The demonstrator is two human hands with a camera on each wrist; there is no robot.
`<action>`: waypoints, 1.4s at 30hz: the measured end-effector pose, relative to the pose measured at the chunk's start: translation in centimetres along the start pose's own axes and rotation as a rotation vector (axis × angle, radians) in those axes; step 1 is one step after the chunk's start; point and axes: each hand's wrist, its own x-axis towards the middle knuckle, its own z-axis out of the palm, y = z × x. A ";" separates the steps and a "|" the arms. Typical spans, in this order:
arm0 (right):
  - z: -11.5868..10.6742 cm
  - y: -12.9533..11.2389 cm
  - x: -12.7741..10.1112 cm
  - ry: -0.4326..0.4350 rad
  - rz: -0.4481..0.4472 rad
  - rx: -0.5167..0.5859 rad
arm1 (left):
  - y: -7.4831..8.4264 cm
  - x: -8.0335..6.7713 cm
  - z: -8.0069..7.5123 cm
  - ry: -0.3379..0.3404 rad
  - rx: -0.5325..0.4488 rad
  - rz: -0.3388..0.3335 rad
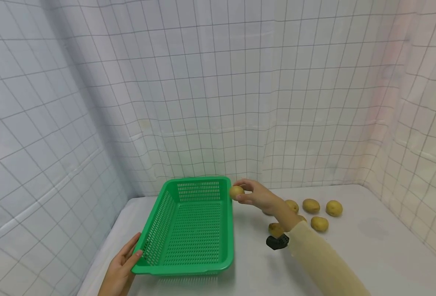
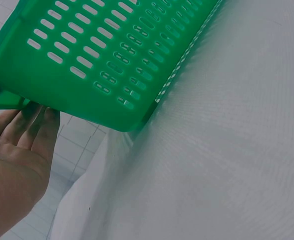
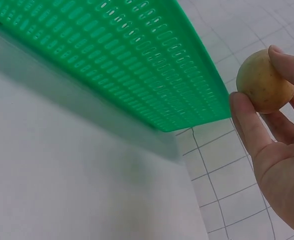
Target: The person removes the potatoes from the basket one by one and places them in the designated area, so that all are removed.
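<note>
A green slotted plastic basket [image 1: 155, 232] stands on the white table, with nothing inside it. My right hand [image 1: 256, 196] pinches a small yellow potato [image 1: 236, 192] between thumb and fingers, just above the basket's far right corner. The right wrist view shows that potato [image 3: 263, 81] beside the basket's outer wall [image 3: 127, 60]. My left hand [image 1: 123, 263] rests against the basket's near left corner with straight fingers; the left wrist view shows the fingers [image 2: 34, 122] under the rim [image 2: 62, 70].
Several more potatoes [image 1: 315, 213] lie on the table to the right, behind my right forearm. A black wrist device [image 1: 277, 241] sits on the right sleeve. Gridded white cloth walls close the table on the left, back and right.
</note>
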 end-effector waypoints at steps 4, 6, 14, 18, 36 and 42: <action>-0.5 0.1 -0.8 0.002 -0.006 -0.016 | 0.0 0.1 0.0 0.012 0.013 -0.026; -0.8 0.1 -1.2 0.003 -0.006 -0.021 | 0.1 0.1 -0.1 0.023 0.038 -0.043; -2.1 0.6 -2.7 0.041 0.001 -0.050 | 0.4 0.2 -0.5 0.043 0.126 -0.077; -3.0 1.2 -3.5 0.057 -0.003 -0.062 | 0.4 0.3 -0.6 0.041 0.111 -0.070; -6.0 3.5 -8.3 0.132 -0.006 -0.078 | -0.9 0.7 -0.4 -0.006 -0.046 0.010; -6.9 4.3 -9.9 0.122 -0.041 0.043 | -0.8 0.8 -0.6 0.012 -0.005 -0.013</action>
